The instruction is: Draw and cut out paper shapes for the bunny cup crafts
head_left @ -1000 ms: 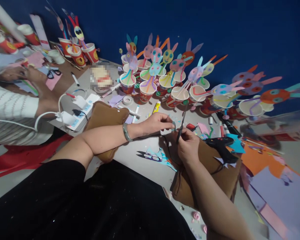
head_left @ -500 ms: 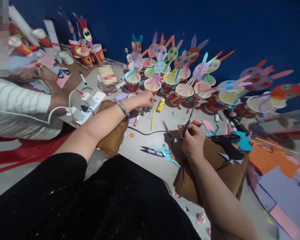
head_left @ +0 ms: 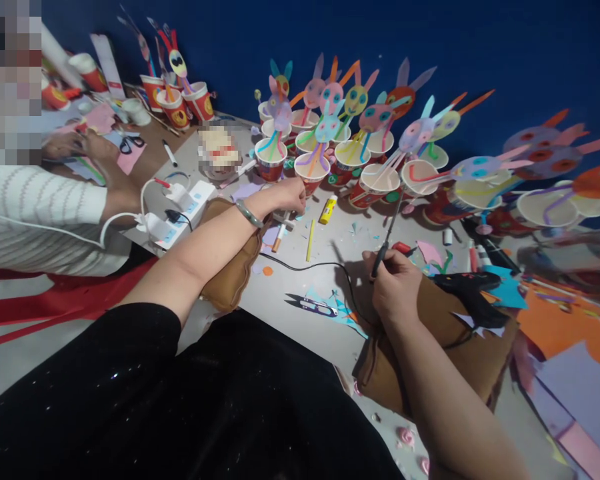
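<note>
My right hand (head_left: 396, 283) is closed around the black handle of a soldering iron (head_left: 383, 255), whose thin metal shaft points up toward the cups. My left hand (head_left: 293, 195) is closed, fingers curled, just in front of a red paper cup (head_left: 312, 169) with a paper rabbit puppet in it. Whatever those fingers hold is hidden. Between the hands lie a yellow glue stick (head_left: 329, 209) and a yellow strip (head_left: 311, 241). Nearer to me, thread snips (head_left: 312, 305) rest by blue paper scraps. A black glue gun (head_left: 467, 290) lies on a brown cushion (head_left: 435, 347) beside my right wrist.
Several cups with paper rabbits line the back by the blue wall. A white power strip (head_left: 187, 213) stands left of my forearm, and a black cord (head_left: 305, 268) crosses the table. Another person's sleeve (head_left: 40, 220) is at the left. Coloured paper (head_left: 583, 380) lies far right.
The whole view has shifted slightly, so most things on the table appear farther right. Both hands keep about the same pose and place among the things.
</note>
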`<action>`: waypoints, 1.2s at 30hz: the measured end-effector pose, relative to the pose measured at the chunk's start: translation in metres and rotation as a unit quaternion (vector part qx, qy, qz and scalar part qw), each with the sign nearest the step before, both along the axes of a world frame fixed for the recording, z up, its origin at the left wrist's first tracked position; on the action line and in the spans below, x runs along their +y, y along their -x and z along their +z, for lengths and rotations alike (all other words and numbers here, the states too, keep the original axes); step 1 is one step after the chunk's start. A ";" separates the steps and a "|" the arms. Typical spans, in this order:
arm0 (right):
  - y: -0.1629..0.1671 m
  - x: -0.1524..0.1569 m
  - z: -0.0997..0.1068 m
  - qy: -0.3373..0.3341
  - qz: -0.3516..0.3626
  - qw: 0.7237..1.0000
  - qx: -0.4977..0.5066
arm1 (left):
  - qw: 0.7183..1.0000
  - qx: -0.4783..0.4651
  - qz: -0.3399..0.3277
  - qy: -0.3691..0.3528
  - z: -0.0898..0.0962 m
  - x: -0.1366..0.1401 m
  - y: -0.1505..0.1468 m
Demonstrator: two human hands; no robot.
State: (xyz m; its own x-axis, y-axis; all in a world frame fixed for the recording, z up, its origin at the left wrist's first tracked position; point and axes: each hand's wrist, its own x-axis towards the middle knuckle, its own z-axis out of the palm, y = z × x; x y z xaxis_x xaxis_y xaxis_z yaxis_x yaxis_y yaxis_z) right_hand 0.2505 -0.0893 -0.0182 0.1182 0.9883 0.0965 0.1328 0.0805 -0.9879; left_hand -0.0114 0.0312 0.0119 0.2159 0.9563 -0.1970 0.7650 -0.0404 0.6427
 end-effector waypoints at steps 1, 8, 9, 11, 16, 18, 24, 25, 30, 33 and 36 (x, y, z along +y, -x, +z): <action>0.000 0.000 -0.001 0.000 -0.001 1.000 0.002 | 1.000 -0.006 -0.001 -0.001 -0.002 0.001 0.001; -0.001 0.002 -0.010 -0.005 0.000 1.000 0.019 | 0.998 0.062 -0.017 0.008 -0.003 0.002 0.003; -0.001 0.002 -0.010 -0.005 0.001 1.000 0.015 | 0.996 0.083 -0.025 0.017 0.001 0.001 0.003; -0.001 0.001 -0.009 -0.001 0.003 1.000 -0.001 | 0.991 0.115 -0.048 0.037 0.008 -0.002 0.002; 0.001 0.000 -0.002 0.008 0.004 1.000 -0.017 | 0.984 0.161 -0.066 0.033 0.016 -0.005 0.000; 0.002 -0.001 0.000 0.007 0.003 1.000 -0.019 | 0.983 0.170 -0.069 0.031 0.015 -0.005 0.000; 0.003 -0.001 0.003 0.011 0.008 0.999 -0.042 | 0.986 0.151 -0.067 0.032 0.012 -0.003 0.001; 0.003 -0.001 0.003 0.012 0.008 0.999 -0.046 | 0.986 0.147 -0.065 0.033 0.011 -0.003 0.001; 0.003 0.000 0.001 0.009 0.005 0.999 -0.043 | 0.988 0.140 -0.056 0.040 0.010 -0.001 0.001; 0.003 0.001 0.000 0.006 0.005 0.999 -0.044 | 0.988 0.137 -0.055 0.038 0.009 -0.001 0.001; 0.004 0.000 0.001 0.009 0.004 0.999 -0.049 | 0.988 0.138 -0.059 0.030 0.008 -0.001 0.001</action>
